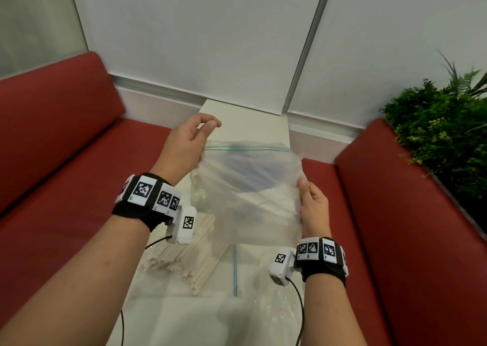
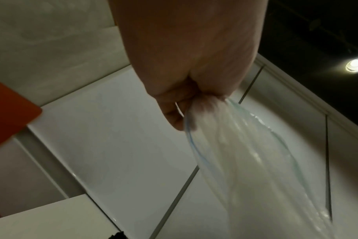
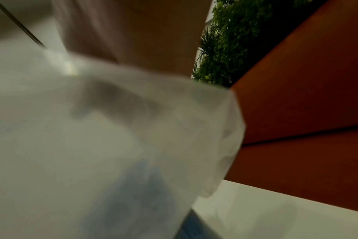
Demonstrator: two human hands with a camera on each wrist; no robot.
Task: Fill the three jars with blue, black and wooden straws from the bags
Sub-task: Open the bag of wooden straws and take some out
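Note:
I hold a translucent zip bag (image 1: 253,198) in the air over the white table (image 1: 245,119). My left hand (image 1: 189,142) grips its upper left corner by the zip strip. In the left wrist view its fingers (image 2: 174,113) bunch the bag's edge (image 2: 245,161). My right hand (image 1: 312,206) pinches the bag's right side. A blue shape (image 1: 245,166) shows through the plastic, and also through the bag (image 3: 92,145) that fills the blurred right wrist view; I cannot tell if it is inside or behind. Wooden straws (image 1: 184,256) lie on the table below. A glass jar (image 1: 196,187) peeks out left of the bag.
Another clear bag with a blue zip line (image 1: 235,272) lies flat on the table near me. Red sofa cushions (image 1: 66,161) flank the narrow table on both sides. A green plant (image 1: 442,124) stands at the right. White wall panels (image 1: 210,42) close off the back.

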